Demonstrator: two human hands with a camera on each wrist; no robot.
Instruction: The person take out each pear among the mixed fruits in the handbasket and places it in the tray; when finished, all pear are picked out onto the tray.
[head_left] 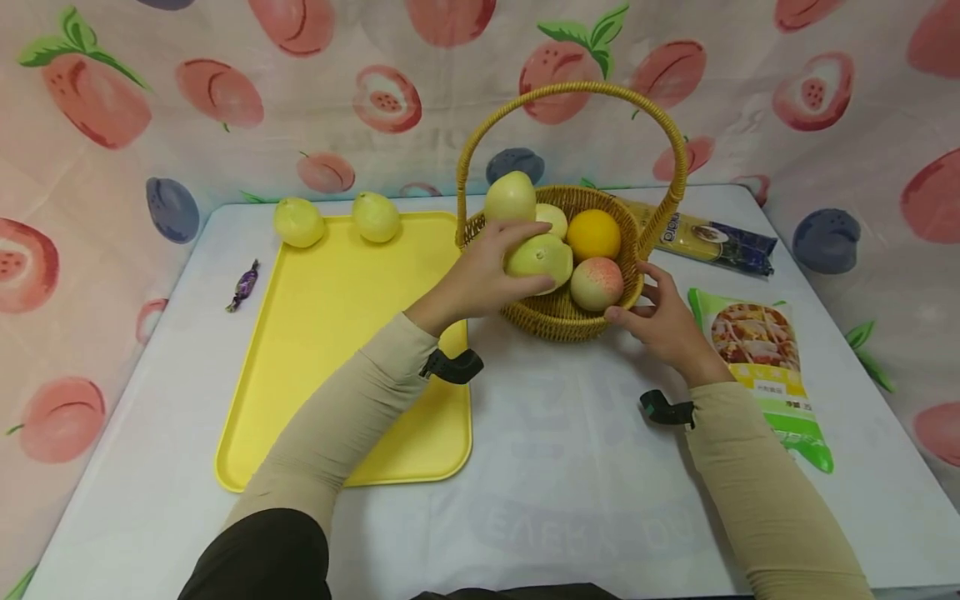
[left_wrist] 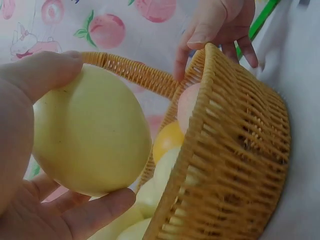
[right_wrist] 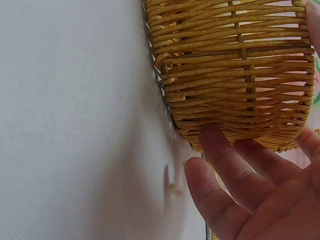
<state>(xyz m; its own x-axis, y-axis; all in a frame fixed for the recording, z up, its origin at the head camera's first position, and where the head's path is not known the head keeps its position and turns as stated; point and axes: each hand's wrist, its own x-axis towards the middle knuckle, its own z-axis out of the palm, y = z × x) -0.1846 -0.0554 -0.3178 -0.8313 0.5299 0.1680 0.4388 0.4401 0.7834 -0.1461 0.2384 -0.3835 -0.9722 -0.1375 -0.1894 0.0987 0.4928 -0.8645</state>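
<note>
A Pale Green Fruit Is Held at the Mouth of the Basket

From where I stand, the left hand (head_left: 487, 268) holds a pale green fruit (head_left: 542, 260) between thumb and fingers, over the left part of the wicker basket (head_left: 561, 327). Whether it touches the other fruits, I cannot tell. The right hand (head_left: 670, 321) is loosely spread, touching the basket's side.

The fruit looks firm and smooth — perhaps slightly slippery, and probably light if it is a model. I would take it around its widest part, as is done here. Its long axis seems to run roughly left to right, only a little longer than wide — a small dimple appears to face upward. The basket's handle (head_left: 570, 87) stands upright, arching left to right.
</note>
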